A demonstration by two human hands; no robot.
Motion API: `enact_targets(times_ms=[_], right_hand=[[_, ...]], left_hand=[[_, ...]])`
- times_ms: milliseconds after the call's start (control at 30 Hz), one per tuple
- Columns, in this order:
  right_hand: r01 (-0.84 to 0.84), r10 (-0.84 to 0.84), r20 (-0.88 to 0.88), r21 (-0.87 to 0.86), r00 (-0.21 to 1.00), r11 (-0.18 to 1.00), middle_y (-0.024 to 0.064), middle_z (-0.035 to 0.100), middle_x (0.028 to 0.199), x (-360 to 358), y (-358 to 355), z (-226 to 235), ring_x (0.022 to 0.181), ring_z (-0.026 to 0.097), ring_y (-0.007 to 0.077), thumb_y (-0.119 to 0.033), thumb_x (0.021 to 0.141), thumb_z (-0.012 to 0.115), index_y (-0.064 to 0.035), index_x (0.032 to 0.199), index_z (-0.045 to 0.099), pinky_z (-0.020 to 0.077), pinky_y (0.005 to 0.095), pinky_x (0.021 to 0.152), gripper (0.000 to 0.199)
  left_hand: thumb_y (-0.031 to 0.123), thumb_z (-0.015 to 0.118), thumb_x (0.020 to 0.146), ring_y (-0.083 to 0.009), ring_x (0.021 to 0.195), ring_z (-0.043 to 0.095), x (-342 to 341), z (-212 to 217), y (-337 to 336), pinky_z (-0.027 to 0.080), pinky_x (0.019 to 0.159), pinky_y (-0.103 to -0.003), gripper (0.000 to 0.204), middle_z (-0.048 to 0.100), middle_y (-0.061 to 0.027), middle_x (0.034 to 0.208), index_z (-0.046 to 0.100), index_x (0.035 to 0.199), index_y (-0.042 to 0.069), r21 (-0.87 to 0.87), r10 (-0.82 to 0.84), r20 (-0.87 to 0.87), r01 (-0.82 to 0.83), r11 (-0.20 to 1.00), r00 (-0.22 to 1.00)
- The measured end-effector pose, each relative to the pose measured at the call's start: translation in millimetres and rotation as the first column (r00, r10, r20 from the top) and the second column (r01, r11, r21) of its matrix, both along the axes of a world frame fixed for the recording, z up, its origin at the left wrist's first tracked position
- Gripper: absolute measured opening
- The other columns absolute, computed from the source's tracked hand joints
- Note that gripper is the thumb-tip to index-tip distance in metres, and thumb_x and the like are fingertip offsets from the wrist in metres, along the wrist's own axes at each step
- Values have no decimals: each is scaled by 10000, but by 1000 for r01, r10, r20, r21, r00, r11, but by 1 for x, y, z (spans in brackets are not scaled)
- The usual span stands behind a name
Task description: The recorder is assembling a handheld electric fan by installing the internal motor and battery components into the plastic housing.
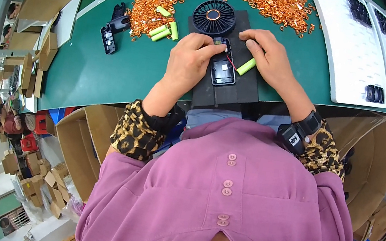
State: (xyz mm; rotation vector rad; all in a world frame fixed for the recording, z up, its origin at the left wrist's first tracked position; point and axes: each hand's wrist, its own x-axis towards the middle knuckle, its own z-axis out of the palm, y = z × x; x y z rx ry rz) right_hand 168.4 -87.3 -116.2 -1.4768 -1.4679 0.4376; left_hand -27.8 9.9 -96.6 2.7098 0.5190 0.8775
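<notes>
A round black handheld fan (pixel 214 17) with an orange centre lies on a dark foam mat (pixel 232 92). Its opened handle (pixel 224 69) points toward me, showing a small circuit board. My left hand (pixel 190 59) is closed in a pinch over the board end, on something small and pale that I cannot make out. Thin red wire runs from there to a green cylindrical battery (pixel 246 66). Over the mat's right edge, my right hand (pixel 271 58) has its index finger and thumb slightly apart, with its other fingers hidden. The battery's upper end sits beside this hand's thumb.
Two heaps of small orange parts (pixel 157 5) (pixel 277 4) lie on the green table (pixel 124 76). Several loose batteries (pixel 174 30) and black housing pieces (pixel 108 39) are at left. White foam trays (pixel 352 70) with black parts stand right; cardboard boxes (pixel 85 138) flank me.
</notes>
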Motion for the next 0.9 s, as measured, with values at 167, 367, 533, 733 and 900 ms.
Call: enact_targets(times_ms=[167, 367, 533, 733, 900], right_hand=[[18, -15, -22, 146, 1000, 989, 95, 643, 993, -3, -2, -15, 1004, 568, 286, -112, 877, 581, -52, 1017, 625, 455, 378, 883, 159], [-124, 108, 114, 139, 988, 982, 96, 557, 1262, -11, -9, -6, 1218, 440, 339, -319, 709, 778, -112, 1273, 534, 360, 440, 1016, 648], [-200, 203, 203, -33, 958, 979, 86, 456, 1384, -13, -9, -2, 1312, 334, 370, -401, 547, 852, -137, 1429, 356, 306, 492, 1035, 1045], [-183, 184, 183, -22, 966, 983, 97, 482, 1355, -15, -9, -3, 1283, 365, 380, -375, 561, 849, -153, 1425, 366, 324, 484, 1002, 1015], [-181, 185, 179, -38, 966, 983, 80, 490, 1345, -14, -10, -2, 1286, 360, 347, -352, 547, 855, -126, 1407, 389, 313, 469, 1035, 1005]], left_hand=[[-78, 635, 736, -236, 799, 610, 3, 5, 2, 502, 673, -327, 325, 602, -69, 855, 707, 987, 116, 7, -28, -65, 29, 1000, 997], [-58, 629, 695, -251, 808, 594, 0, 0, -2, 498, 680, -351, 318, 586, -69, 860, 678, 968, 98, -44, -15, -25, 14, 999, 1000], [-66, 619, 680, -258, 806, 589, 5, 2, -6, 497, 678, -351, 322, 573, -78, 861, 657, 965, 78, 115, -8, -36, 12, 993, 999], [-80, 598, 674, -260, 805, 586, 4, -3, -4, 495, 671, -351, 329, 563, -83, 859, 648, 965, 65, 24, 0, 18, 0, 1000, 1000], [-76, 598, 686, -259, 818, 589, 3, 1, -6, 494, 671, -352, 318, 567, -87, 870, 650, 963, 70, 89, -16, -21, 18, 996, 1000]])
